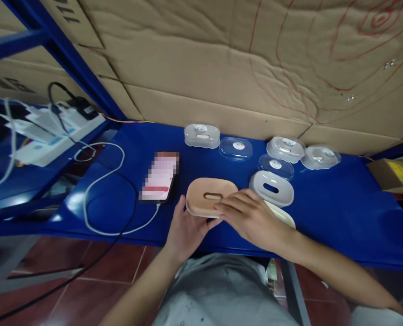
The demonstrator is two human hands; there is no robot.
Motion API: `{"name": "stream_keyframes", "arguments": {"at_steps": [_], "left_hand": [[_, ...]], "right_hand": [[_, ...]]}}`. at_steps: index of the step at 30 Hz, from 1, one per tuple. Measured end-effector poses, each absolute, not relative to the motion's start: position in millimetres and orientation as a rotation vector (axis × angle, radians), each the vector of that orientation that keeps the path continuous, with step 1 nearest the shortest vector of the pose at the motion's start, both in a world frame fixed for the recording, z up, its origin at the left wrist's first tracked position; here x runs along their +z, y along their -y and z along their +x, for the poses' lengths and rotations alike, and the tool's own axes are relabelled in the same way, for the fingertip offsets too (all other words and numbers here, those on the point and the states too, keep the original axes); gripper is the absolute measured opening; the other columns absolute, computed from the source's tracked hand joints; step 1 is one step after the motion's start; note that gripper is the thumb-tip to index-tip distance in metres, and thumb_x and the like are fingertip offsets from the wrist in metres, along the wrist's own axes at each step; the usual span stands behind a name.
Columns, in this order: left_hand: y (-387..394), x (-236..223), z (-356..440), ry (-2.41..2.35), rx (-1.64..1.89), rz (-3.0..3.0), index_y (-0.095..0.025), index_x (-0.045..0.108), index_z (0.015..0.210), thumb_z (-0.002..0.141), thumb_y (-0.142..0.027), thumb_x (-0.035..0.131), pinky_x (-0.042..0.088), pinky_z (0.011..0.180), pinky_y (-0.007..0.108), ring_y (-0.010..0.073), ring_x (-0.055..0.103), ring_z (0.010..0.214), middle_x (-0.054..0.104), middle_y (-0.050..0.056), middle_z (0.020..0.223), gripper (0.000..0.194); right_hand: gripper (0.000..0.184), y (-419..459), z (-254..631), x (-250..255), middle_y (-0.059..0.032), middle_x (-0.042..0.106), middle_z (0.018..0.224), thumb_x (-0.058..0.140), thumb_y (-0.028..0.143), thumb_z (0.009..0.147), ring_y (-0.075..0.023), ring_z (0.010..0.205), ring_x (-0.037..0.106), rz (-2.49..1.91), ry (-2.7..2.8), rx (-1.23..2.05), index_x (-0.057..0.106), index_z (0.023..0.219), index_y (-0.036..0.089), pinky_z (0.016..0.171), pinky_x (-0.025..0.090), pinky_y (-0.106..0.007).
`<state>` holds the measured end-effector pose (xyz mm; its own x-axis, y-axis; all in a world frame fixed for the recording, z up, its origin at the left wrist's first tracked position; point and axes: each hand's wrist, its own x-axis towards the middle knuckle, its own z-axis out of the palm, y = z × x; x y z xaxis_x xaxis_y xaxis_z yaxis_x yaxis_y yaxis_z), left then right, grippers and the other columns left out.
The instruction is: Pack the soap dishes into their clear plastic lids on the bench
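Note:
A peach-coloured oval soap box [199, 192] with a slot in its middle is held in front of me, above the front of the blue table. My left hand [187, 233] grips it from the left and below, thumb on its near left side. The fingers of my right hand [250, 217] close on its right edge, by the slot; their tips are partly hidden. Beyond the right hand stands a pale grey soap box [272, 188] with an open slot. A cream oval piece [282, 215] is partly covered by my right forearm.
Clear-lidded boxes [201, 136] [286, 149] [320, 157] and loose clear lids [235, 148] [276, 166] line the back. A phone [160, 176] on a white cable [86, 194] lies left. A power strip [52, 140] sits far left, a cardboard carton [394, 176] far right.

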<state>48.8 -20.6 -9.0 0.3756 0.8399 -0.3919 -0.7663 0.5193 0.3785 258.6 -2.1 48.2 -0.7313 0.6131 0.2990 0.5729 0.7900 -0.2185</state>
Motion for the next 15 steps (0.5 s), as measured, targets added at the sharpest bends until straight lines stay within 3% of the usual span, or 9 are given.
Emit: {"name": "stream_keyframes", "arguments": {"at_steps": [6,9,11,13,15], "left_hand": [[21.5,-9.4,52.0,-0.607,1.071,0.193,-0.019,0.062,0.148,0.105,-0.044,0.061,0.056,0.110,0.048,0.0290,0.072,0.123,0.078,0.012,0.131,0.050],[21.1,-8.8,52.7,-0.646,1.086,0.168,-0.023,0.057,0.153,0.105,-0.039,0.060,0.055,0.112,0.052,0.0301,0.071,0.127,0.078,0.010,0.133,0.050],[21.4,-9.2,52.2,-0.658,1.088,0.153,-0.025,0.054,0.155,0.105,-0.038,0.061,0.054,0.113,0.055,0.0324,0.068,0.133,0.076,0.010,0.137,0.052],[21.8,-10.0,51.4,-0.653,1.082,0.153,-0.025,0.051,0.158,0.104,-0.039,0.062,0.052,0.115,0.058,0.0347,0.064,0.138,0.075,0.010,0.139,0.056],[22.4,-10.8,50.8,-0.634,1.063,0.163,-0.025,0.048,0.160,0.104,-0.039,0.062,0.049,0.117,0.058,0.0359,0.062,0.141,0.074,0.011,0.141,0.059]], "right_hand": [[0.027,3.0,255.5,42.8,-0.0087,0.079,0.122,0.053,0.023,0.111,-0.0248,0.116,0.072,-0.871,2.709,0.165,0.069,0.131,0.018,0.099,0.056,-0.042],[0.032,-31.3,263.9,49.7,-0.0059,0.076,0.133,0.047,0.032,0.114,-0.0213,0.124,0.070,-0.828,2.665,0.338,0.067,0.137,0.024,0.105,0.055,-0.041],[0.037,-70.3,273.0,50.7,-0.0102,0.071,0.143,0.046,0.032,0.113,-0.0252,0.134,0.065,-0.963,2.597,0.271,0.064,0.144,0.022,0.114,0.050,-0.047],[0.047,-115.9,283.3,46.4,-0.0169,0.054,0.162,0.055,0.032,0.109,-0.0327,0.151,0.050,-1.195,2.584,0.229,0.056,0.154,0.017,0.125,0.038,-0.055],[0.078,-158.9,293.5,37.9,-0.0190,0.029,0.176,0.074,0.034,0.097,-0.0402,0.164,0.026,-1.454,2.596,0.345,0.040,0.165,0.017,0.131,0.025,-0.061]]}}
